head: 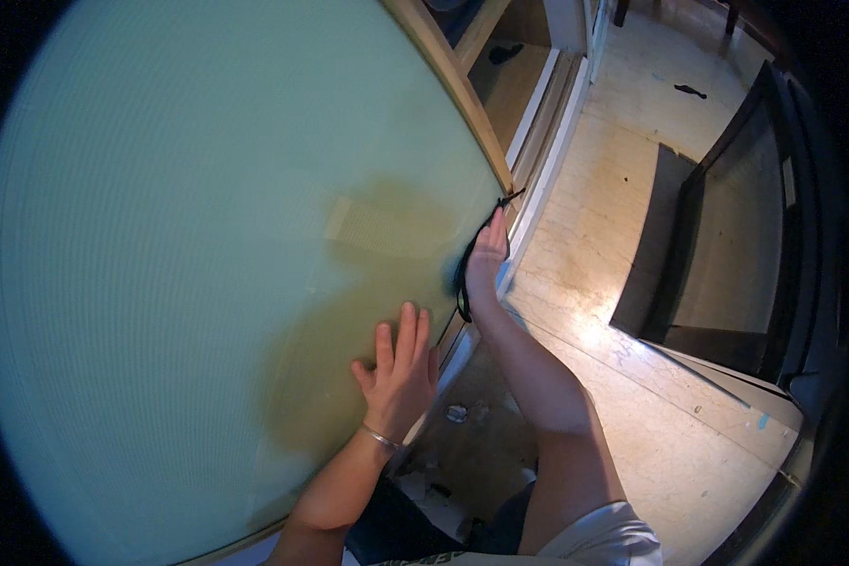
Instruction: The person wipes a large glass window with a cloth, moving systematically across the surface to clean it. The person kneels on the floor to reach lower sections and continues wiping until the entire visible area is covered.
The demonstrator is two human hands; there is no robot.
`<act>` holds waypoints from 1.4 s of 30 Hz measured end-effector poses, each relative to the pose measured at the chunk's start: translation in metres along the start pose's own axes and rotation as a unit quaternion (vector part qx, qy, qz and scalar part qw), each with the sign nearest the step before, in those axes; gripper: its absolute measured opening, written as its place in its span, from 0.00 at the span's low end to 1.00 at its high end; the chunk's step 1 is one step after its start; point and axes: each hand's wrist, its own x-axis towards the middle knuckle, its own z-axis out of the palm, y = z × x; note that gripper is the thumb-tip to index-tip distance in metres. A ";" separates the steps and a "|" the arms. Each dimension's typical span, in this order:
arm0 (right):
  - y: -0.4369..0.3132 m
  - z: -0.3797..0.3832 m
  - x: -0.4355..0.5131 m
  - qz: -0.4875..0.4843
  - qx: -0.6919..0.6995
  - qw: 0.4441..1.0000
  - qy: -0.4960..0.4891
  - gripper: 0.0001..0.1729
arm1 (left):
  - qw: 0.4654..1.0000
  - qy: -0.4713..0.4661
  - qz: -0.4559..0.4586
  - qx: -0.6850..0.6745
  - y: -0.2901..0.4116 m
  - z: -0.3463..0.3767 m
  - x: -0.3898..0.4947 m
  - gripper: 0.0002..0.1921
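A large pale green ribbed panel (205, 269) in a wooden frame (460, 92) fills the left and middle of the view. Flat on it, with spread fingers, rests my left hand (400, 368), a bracelet at the wrist. My right hand (489, 247) is at the panel's right edge, its fingers together and pointing away from me. A black cord or strap (461, 283) runs beside this hand along the edge; whether the fingers grip it is hidden. Yellowish shading lies across the panel around my left hand.
Beyond the panel's edge runs a floor track (545, 120) with pale rails. A dark-framed appliance or cabinet with a glass front (729, 233) stands at the right on the marble-like floor (608, 354). A small dark object (690, 91) and scraps of debris (456, 413) lie on the floor.
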 end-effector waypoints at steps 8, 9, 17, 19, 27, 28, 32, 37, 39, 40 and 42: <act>-0.056 0.000 -0.019 -0.249 -0.090 0.958 -0.109 0.30 | 1.000 0.022 -0.001 0.021 0.000 0.007 -0.001 0.27; -0.056 0.000 -0.005 -0.293 -0.062 0.950 -0.085 0.31 | 1.000 0.017 0.004 0.020 0.000 0.007 -0.001 0.27; 0.029 -0.004 0.017 -0.060 -0.016 0.997 -0.043 0.30 | 1.000 0.005 -0.004 -0.004 0.000 0.007 -0.001 0.27; 0.050 -0.006 0.000 -0.025 -0.070 0.996 -0.056 0.30 | 1.000 -0.003 -0.008 -0.028 0.001 0.005 -0.002 0.28; 0.077 -0.007 -0.110 -0.056 -0.060 0.988 -0.133 0.36 | 0.989 -0.041 -0.015 -0.140 -0.002 -0.002 -0.001 0.28; 0.080 -0.006 -0.113 -0.087 -0.037 0.988 -0.122 0.37 | 0.989 -0.045 -0.007 -0.141 -0.001 0.000 -0.002 0.28; 0.088 0.000 -0.094 -0.154 -0.054 0.984 -0.073 0.36 | 0.993 -0.038 0.040 -0.108 0.002 0.010 -0.005 0.28; 0.079 -0.006 -0.028 -0.094 -0.074 0.988 -0.095 0.31 | 0.997 -0.006 0.057 -0.042 0.004 0.019 -0.008 0.27; 0.075 -0.013 -0.004 -0.094 -0.073 0.988 -0.095 0.30 | 0.998 -0.002 0.062 -0.022 0.003 0.019 -0.008 0.27; 0.075 -0.014 0.006 -0.061 -0.086 0.990 -0.088 0.30 | 0.998 -0.004 0.064 -0.017 0.003 0.018 -0.008 0.27; 0.075 -0.012 0.019 0.013 -0.082 0.995 -0.061 0.28 | 0.997 -0.001 0.072 -0.009 0.002 0.015 -0.007 0.27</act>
